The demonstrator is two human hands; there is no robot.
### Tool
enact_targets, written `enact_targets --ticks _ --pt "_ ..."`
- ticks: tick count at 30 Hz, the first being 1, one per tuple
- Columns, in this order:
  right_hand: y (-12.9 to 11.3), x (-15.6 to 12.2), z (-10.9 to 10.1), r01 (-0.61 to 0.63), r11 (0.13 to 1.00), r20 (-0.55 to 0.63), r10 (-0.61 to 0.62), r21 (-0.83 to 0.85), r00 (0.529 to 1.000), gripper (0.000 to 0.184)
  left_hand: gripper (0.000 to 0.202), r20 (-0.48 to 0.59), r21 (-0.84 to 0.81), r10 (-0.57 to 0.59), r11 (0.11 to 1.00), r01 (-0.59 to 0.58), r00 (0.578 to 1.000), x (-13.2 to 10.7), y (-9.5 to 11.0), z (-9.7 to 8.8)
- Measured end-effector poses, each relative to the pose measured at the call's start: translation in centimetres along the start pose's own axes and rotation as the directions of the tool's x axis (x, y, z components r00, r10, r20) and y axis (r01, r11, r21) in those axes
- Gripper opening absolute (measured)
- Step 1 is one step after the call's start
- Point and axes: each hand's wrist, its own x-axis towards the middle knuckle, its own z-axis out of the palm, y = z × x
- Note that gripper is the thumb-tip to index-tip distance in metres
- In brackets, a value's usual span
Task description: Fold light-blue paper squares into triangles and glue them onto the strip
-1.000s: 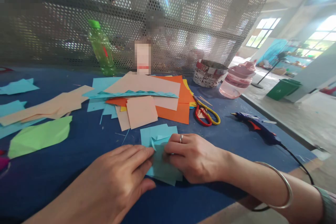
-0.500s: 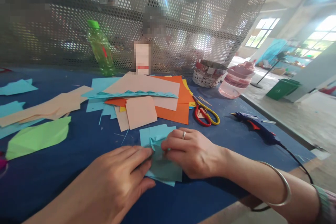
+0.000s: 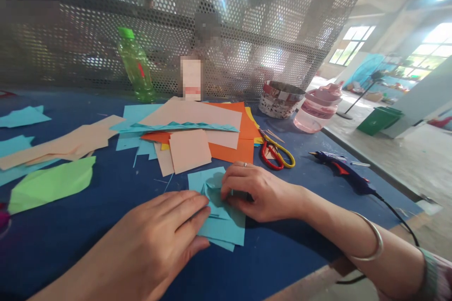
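Light-blue square sheets of paper [image 3: 226,230] lie stacked on the table in front of me, with a small folded strip [image 3: 212,189] of the same blue on top. My left hand [image 3: 162,230] rests at the left edge of these sheets, fingers stretched and flat, fingertips touching the paper and the thumb apart. From the right, my right hand [image 3: 257,190] bends over the stack with its fingers curled together at the blue paper. Its fingertips partly hide the fold.
Beyond my hands lie pink squares [image 3: 190,150], orange sheets [image 3: 233,150] and scissors [image 3: 277,153]. A glue gun [image 3: 346,171] with a cord is on the right. Green paper [image 3: 52,186] lies left. A green bottle [image 3: 136,66], a paper-covered tub [image 3: 280,99] and a pink bottle [image 3: 316,110] stand behind.
My right hand has shifted slightly up and away from the sheets' lower part, uncovering more blue paper. My left hand has barely moved.
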Motion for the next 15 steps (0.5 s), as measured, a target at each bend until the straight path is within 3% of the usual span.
enact_targets --ticks 10,15 --pt "-0.57 0.01 0.87 0.020 1.000 -0.040 -0.019 0.016 0.999 0.014 0.032 0.022 -0.141 -0.083 0.986 0.086 0.996 0.45 1.08 0.09" --pt "-0.80 0.01 0.85 0.014 0.999 -0.022 -0.013 0.036 1.000 0.019 0.030 0.031 -0.123 -0.056 0.991 0.060 0.998 0.42 0.73 -0.12"
